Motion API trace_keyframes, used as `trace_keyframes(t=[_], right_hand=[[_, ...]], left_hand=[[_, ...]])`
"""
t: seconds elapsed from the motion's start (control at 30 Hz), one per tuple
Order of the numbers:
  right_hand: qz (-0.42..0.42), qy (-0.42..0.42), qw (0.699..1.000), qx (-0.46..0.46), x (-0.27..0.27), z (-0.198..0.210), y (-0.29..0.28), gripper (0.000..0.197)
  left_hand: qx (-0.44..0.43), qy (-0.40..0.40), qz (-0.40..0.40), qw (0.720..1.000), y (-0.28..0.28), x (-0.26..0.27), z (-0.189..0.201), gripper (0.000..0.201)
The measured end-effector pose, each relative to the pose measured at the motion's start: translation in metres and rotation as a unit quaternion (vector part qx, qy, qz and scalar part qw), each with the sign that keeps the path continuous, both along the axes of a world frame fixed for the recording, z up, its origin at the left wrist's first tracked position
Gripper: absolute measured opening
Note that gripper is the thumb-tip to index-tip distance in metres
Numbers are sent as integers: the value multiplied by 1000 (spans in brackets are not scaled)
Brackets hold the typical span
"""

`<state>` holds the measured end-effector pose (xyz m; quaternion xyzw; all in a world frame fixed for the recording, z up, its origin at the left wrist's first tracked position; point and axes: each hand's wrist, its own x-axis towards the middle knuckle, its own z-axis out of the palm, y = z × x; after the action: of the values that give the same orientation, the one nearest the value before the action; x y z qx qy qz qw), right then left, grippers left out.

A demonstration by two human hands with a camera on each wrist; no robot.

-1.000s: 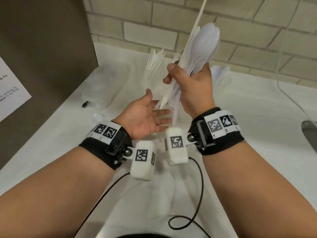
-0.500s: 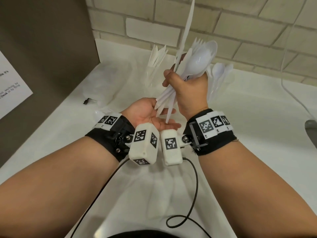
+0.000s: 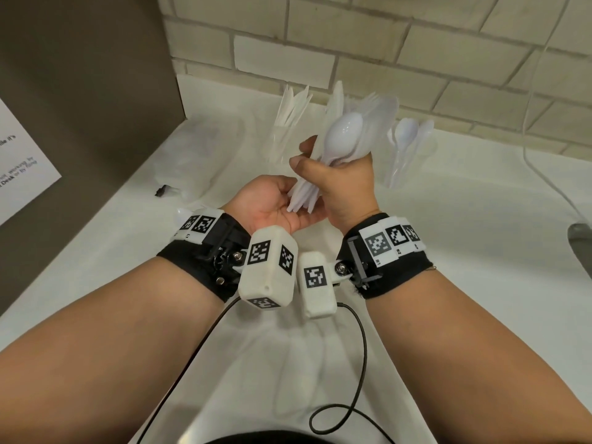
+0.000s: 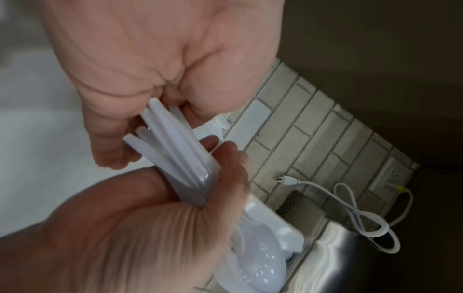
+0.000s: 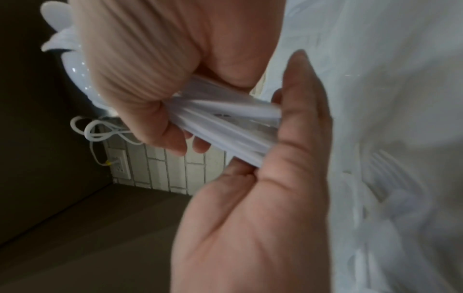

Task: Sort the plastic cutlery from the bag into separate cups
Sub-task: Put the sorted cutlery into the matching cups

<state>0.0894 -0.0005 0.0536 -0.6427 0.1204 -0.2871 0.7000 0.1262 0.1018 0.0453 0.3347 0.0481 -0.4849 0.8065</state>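
Observation:
My right hand (image 3: 315, 161) grips an upright bundle of white plastic cutlery (image 3: 349, 133), with spoon bowls and fork tines on top. The handle ends rest in the cupped palm of my left hand (image 3: 275, 203), which lies palm up below it. In the left wrist view the handles (image 4: 180, 158) butt against the left palm (image 4: 150, 59), just past the right hand (image 4: 125, 228). A clear cup of knives (image 3: 290, 123) stands behind on the left and a cup of spoons (image 3: 405, 145) on the right. A crumpled clear bag (image 3: 198, 155) lies at the left.
A brown panel (image 3: 80, 91) with a paper sign (image 3: 19, 168) walls off the left. A brick wall runs along the back, and a white power cord (image 3: 541, 174) trails down it. A steel sink edge (image 3: 579, 245) shows at the right. One loose spoon (image 3: 182, 214) lies behind my left wrist.
My right hand has lowered the bundle, and the knife that stuck up high now sits level with the rest. My left hand moved under the handle ends, which now press into its palm.

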Motion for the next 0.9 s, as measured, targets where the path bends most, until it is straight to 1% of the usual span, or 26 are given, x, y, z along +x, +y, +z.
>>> trace_keyframes(t=[0.07, 0.13, 0.23, 0.27, 0.3, 0.37, 0.4, 0.47, 0.53, 0.6, 0.63, 0.67, 0.7, 0.73, 0.77, 0.8, 0.83, 0.87, 0.9], right_hand=[[-12, 12, 1000, 6, 0, -1, 1, 58], [-20, 19, 1000, 6, 0, -2, 1, 59], [-2, 36, 999, 7, -1, -4, 2, 59], [3, 38, 999, 5, -1, -6, 2, 54], [5, 38, 999, 0, -2, -6, 2, 46], [14, 36, 999, -3, -3, -5, 0, 17], [21, 35, 999, 1, -4, -3, 0, 7], [27, 34, 999, -7, -7, -1, -3, 9], [36, 44, 998, -42, -10, -3, -7, 8], [67, 78, 991, -88, -15, -8, -8, 6], [85, 101, 985, -115, -17, -11, -7, 4], [103, 122, 977, -142, -18, -13, -6, 5], [120, 143, 968, -168, -19, -15, -2, 7], [136, 164, 958, -192, -19, -15, 1, 9], [148, 182, 949, -210, -19, -15, 4, 8], [159, 192, 943, -220, -19, -13, 6, 8], [169, 194, 940, -225, -19, -13, 7, 13], [176, 192, 938, -227, -19, -12, 7, 19], [178, 191, 939, -226, -19, -12, 8, 22]], left_hand=[[13, -8, -2, 1000, 0, 0, 0, 35], [30, -8, 2, 1000, 1, 1, -1, 36], [25, 6, 11, 1000, -1, 2, -2, 49], [23, 8, 14, 1000, -1, 3, -3, 55], [17, 11, 14, 1000, -1, 5, -4, 60], [10, 9, -3, 1000, 0, 7, -8, 68], [19, -4, -15, 1000, 2, 9, -10, 71], [57, -62, -20, 996, 6, 10, -7, 70], [89, -163, 38, 982, 11, 10, 0, 66], [99, -301, 95, 944, 15, 9, 12, 61], [91, -366, 104, 920, 16, 9, 18, 65], [79, -426, 103, 895, 15, 8, 23, 74], [74, -487, 97, 865, 14, 8, 26, 86], [85, -548, 91, 827, 12, 7, 28, 95], [111, -599, 91, 788, 9, 5, 28, 97], [144, -633, 102, 754, 6, 2, 27, 92], [176, -647, 121, 732, 4, 1, 24, 82], [195, -647, 144, 723, 2, 0, 22, 67], [199, -638, 166, 725, 1, -1, 19, 51]])
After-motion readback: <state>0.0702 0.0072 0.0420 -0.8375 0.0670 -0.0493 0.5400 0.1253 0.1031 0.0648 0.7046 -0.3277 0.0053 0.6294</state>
